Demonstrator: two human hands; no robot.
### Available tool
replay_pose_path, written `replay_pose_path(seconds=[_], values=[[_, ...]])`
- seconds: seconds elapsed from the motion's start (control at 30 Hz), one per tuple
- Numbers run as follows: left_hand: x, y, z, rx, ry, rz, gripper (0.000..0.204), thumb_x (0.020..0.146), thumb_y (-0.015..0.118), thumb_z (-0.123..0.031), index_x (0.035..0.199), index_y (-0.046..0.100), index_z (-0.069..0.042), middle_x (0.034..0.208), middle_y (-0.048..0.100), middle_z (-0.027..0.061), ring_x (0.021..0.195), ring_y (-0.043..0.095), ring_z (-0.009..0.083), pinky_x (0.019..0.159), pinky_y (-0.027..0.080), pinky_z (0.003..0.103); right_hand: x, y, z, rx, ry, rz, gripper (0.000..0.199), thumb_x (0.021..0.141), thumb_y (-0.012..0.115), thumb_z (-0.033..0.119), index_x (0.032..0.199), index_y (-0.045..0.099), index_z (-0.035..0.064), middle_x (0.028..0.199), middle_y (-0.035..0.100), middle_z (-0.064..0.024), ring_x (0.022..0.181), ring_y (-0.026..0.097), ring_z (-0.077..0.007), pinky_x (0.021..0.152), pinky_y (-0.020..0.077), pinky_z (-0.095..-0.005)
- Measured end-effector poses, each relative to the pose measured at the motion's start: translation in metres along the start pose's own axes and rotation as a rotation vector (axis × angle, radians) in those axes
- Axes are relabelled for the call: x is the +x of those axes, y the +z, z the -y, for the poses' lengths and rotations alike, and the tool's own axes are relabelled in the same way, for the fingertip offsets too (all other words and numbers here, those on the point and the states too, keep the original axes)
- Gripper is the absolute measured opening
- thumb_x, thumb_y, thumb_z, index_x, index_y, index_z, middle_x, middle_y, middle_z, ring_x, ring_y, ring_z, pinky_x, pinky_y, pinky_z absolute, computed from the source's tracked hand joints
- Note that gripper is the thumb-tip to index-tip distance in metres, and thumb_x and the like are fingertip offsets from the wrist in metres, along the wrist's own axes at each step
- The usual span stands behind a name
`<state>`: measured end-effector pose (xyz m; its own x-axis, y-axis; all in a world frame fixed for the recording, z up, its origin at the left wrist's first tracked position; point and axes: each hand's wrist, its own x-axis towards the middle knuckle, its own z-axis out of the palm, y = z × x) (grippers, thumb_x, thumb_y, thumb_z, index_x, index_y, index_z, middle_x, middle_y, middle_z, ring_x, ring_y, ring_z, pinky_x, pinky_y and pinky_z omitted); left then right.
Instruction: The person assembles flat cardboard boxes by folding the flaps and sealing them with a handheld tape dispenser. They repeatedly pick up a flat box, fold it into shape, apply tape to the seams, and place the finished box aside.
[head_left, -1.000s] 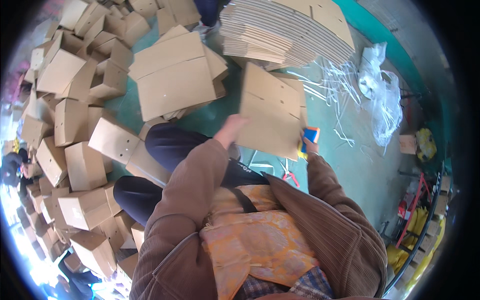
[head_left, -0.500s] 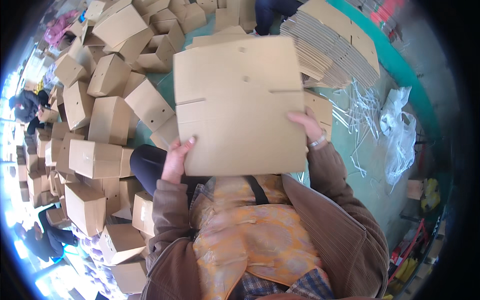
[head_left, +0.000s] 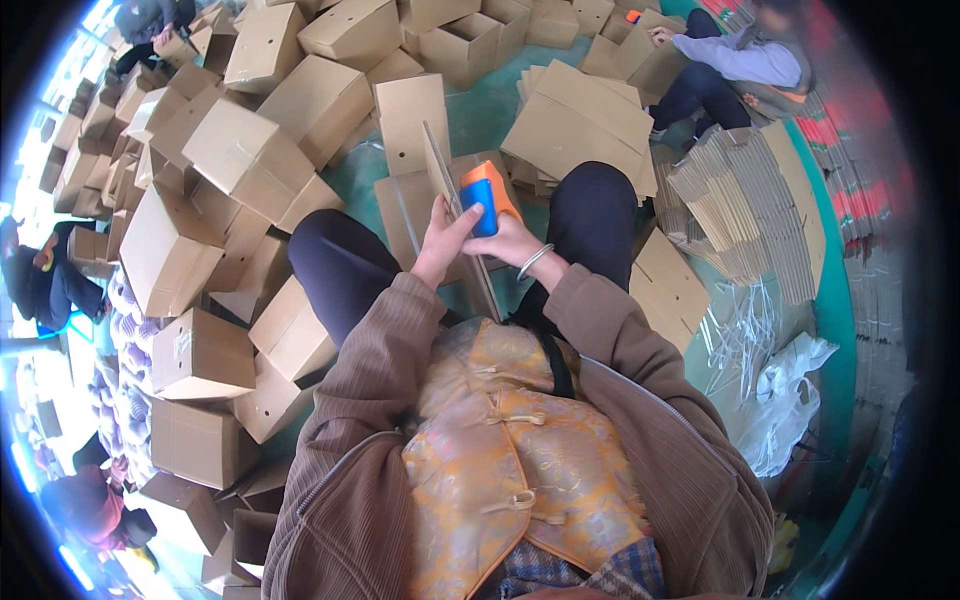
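Note:
Between my knees, a flattened cardboard box [head_left: 445, 178] stands nearly on edge, seen along its thin side. My left hand [head_left: 440, 240] grips it on its left side, fingers closed. In my right hand [head_left: 510, 243] is a blue and orange tape dispenser [head_left: 480, 195], held against the right side of the cardboard. The tips of both hands come close together there. A metal bangle circles my right wrist. How the dispenser meets the cardboard is partly hidden by my fingers.
Folded box blanks [head_left: 585, 120] lie ahead, with a larger stack [head_left: 745, 205] to the right. Assembled boxes [head_left: 245, 150] crowd the left and far side. Loose white straps [head_left: 745, 335] and a clear plastic bag [head_left: 785, 400] lie at right. A co-worker [head_left: 740, 65] sits far right.
The flattened box has turned from facing me broadside to standing on edge. My right hand has let go of its right edge and now holds the tape dispenser. My view has shifted.

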<state>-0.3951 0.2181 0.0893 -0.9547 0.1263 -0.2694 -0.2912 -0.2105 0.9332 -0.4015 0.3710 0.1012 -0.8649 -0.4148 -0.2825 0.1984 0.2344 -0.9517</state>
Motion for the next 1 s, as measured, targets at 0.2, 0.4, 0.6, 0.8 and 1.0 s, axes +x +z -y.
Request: replay_pose_path(seconds=[0.2, 0.4, 0.6, 0.8, 1.0], values=[[0.008, -0.024, 0.017, 0.083, -0.068, -0.032, 0.102, 0.085, 0.066, -0.055, 0.154, 0.008, -0.008, 0.152, 0.027, 0.0211, 0.136, 0.038, 0.0303, 0.094, 0.047, 0.044, 0.041, -0.023, 0.003, 0.31, 0.08, -0.037, 0.049, 0.075, 0.079, 0.042, 0.101, 0.065, 0.0038, 0.086, 0.065, -0.0043, 0.076, 0.062, -0.0111, 0.064, 0.0464, -0.0247], [0.017, -0.027, 0.019, 0.188, -0.113, -0.009, 0.102, 0.084, 0.066, -0.057, 0.154, 0.009, -0.009, 0.15, 0.034, 0.0107, 0.13, 0.043, 0.0242, 0.093, 0.047, 0.042, 0.103, -0.019, 0.022, -0.229, 0.016, -0.141, 0.046, 0.071, 0.083, 0.041, 0.094, 0.065, 0.0051, 0.084, 0.065, -0.0033, 0.074, 0.06, -0.0127, 0.067, 0.0461, -0.0271], [0.004, -0.035, 0.005, 0.079, -0.184, 0.02, 0.096, 0.086, 0.068, -0.047, 0.154, 0.01, -0.011, 0.142, 0.044, 0.0081, 0.122, 0.051, 0.0206, 0.092, 0.047, 0.041, 0.1, -0.036, 0.008, 0.064, 0.035, 0.012, 0.039, 0.077, 0.08, 0.031, 0.102, 0.065, 0.0054, 0.091, 0.066, -0.0023, 0.08, 0.06, -0.0108, 0.072, 0.0486, -0.0275], [0.017, -0.051, -0.018, 0.27, -0.051, -0.168, 0.071, 0.076, 0.058, 0.001, 0.144, 0.041, -0.007, 0.114, 0.059, 0.0115, 0.076, 0.062, 0.0179, 0.058, 0.053, 0.031, 0.094, -0.061, 0.046, -0.717, -0.132, -0.318, 0.048, 0.064, 0.079, 0.029, 0.1, 0.063, 0.0008, 0.087, 0.066, -0.0107, 0.077, 0.064, -0.0216, 0.072, 0.0502, -0.0345], [0.05, -0.096, -0.077, 0.404, -0.051, -0.216, 0.059, 0.078, 0.055, 0.0, 0.137, 0.052, -0.009, 0.084, 0.06, 0.0051, 0.07, 0.061, 0.0165, 0.056, 0.053, 0.032, 0.066, -0.104, 0.098, -1.002, 0.227, -0.163, 0.051, 0.064, 0.072, 0.032, 0.104, 0.066, 0.001, 0.091, 0.067, -0.0223, 0.084, 0.066, -0.0338, 0.076, 0.0515, -0.0396]])
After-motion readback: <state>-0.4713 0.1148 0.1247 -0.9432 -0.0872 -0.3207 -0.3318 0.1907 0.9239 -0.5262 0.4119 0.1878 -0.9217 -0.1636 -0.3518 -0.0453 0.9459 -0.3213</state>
